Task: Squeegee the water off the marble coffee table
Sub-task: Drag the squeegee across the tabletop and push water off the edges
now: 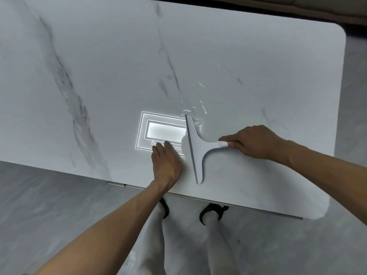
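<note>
White plastic squeegee [195, 149]: its handle end is hidden inside the right hand [252, 142], whose fingers are closed around it. The blade stands near the table's [99, 56] near edge. The left hand [165, 162] lies flat, fingers spread, just left. Water [198, 104] glints faintly beyond the blade's far tip.

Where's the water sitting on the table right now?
In the head view, the water lies right of centre on the marble table, just beyond the far tip of the squeegee held by the right hand.
</note>
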{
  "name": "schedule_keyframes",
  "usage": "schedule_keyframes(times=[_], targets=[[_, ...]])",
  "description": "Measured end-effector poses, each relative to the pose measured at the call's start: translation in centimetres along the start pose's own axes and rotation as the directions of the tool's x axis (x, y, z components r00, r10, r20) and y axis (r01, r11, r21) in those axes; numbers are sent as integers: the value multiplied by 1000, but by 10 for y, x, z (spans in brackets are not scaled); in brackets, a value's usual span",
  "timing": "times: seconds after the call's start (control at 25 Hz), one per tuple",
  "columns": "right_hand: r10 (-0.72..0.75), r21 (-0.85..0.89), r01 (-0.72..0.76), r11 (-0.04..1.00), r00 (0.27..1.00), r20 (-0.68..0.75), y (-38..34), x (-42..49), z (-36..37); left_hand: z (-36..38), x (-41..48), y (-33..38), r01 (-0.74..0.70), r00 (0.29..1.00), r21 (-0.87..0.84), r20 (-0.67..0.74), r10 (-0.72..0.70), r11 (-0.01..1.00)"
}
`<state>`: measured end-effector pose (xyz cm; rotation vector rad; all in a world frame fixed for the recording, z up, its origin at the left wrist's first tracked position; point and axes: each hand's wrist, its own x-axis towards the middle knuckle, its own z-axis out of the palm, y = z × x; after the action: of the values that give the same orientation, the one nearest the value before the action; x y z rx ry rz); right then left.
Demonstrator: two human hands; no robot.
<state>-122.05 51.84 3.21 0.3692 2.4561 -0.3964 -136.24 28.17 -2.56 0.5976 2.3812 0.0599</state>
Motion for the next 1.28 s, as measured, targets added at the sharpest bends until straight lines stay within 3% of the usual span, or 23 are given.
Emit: schedule_keyframes(times=[0.16, 0.28, 0.52, 0.68, 0.84, 1.04, 1.28], targets=[[35, -19, -36, 999, 999, -13, 40, -19, -13, 4, 8, 17, -17, 999, -34, -38, 16, 999], [32, 6, -32, 999, 999, -24, 48, -38, -21, -9, 10, 24, 38, 995, -55, 94, -33, 998], [-200, 46, 198, 979, 978, 51, -28, -32, 19, -14, 10, 4, 15, 1000, -64, 21, -14, 998], [-258, 72, 253, 965, 964, 69, -58, -25, 54, -17, 6, -3, 85, 996, -197, -1, -87, 977], [-208, 43, 205, 978, 976, 65, -25, -33, 57, 1, -15, 12, 42, 998, -253, -39, -53, 967], [-72, -22, 74, 997, 995, 75, 43, -52, 39, 16, -17, 28, 109, 989, -209, 122, -84, 972], [96, -144, -84, 986, 992, 76, 87, -73, -3, 7, -5, 36, 163, 972, -178, 196, -127, 970]])
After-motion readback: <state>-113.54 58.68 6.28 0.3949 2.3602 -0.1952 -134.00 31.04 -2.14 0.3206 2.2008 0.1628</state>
